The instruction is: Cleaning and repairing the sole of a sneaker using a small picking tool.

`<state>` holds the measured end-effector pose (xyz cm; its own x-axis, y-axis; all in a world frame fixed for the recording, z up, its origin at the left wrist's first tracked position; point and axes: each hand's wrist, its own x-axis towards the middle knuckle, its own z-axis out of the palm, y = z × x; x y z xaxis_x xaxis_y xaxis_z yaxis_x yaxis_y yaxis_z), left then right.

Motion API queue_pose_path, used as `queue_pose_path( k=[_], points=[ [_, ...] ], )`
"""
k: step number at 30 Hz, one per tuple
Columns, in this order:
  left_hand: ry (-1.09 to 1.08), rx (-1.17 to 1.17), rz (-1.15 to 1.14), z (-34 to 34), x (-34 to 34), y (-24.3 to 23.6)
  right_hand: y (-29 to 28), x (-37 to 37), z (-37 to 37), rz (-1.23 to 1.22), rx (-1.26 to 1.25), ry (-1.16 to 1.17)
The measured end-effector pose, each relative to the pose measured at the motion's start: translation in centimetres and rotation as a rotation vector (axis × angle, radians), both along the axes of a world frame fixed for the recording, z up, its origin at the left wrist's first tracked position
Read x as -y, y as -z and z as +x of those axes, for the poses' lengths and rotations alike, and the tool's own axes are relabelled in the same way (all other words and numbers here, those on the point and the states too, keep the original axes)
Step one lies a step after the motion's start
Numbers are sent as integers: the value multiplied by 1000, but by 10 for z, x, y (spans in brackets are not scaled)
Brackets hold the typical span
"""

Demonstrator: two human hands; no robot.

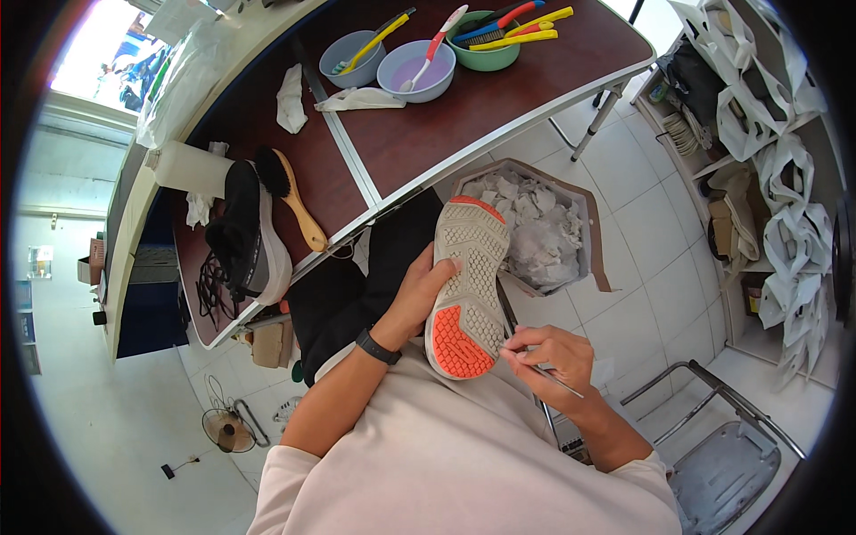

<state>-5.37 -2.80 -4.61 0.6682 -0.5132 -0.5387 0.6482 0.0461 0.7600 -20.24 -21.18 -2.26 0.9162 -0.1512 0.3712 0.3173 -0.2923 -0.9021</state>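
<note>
My left hand (417,292) grips a shoe (471,272) by its side, its sole turned up toward me. The sole is off-white with a honeycomb tread and has orange patches at both ends. Between the fingers of my right hand (557,364) is a thin metal pick-like tool (563,383); its exact kind is unclear. The fingertips are at the sole's edge, beside the larger orange patch, and hide the tool's working end. A second shoe, a black sneaker (242,223) with a pale sole, rests on the table to the left.
On the dark red folding table (499,107) are a grey bowl (334,53), a bowl of purplish liquid (437,85) and a green bowl (499,59) of brushes. A wooden-handled brush (299,201) lies near the sneaker. A box (599,241) of crumpled paper stands beyond the shoe; a metal-framed chair (727,468) is at right.
</note>
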Motion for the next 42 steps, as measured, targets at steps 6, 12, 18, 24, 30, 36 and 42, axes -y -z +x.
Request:
queue_pose_path(
  k=[6, 12, 18, 24, 30, 36, 42],
  points=[
    [-11, 1, -2, 0, 0, 2, 0, -2, 5, -50, -1, -58],
    [17, 39, 11, -2, 0, 2, 1, -6, 7, 24, -81, -36],
    [26, 71, 15, -4, -2, 6, 1, -14, 3, 65, -81, 89],
    [2, 29, -11, -2, -1, 0, -2, -9, 3, 91, -90, 15],
    [9, 64, 2, -3, -1, 6, -4, -9, 7, 12, -71, -37],
    [4, 45, 11, -3, -2, 4, 0, -11, 2, -42, -69, 19],
    [-3, 30, -21, -2, -1, 3, 1, -9, 2, 4, 8, -3]
  ],
)
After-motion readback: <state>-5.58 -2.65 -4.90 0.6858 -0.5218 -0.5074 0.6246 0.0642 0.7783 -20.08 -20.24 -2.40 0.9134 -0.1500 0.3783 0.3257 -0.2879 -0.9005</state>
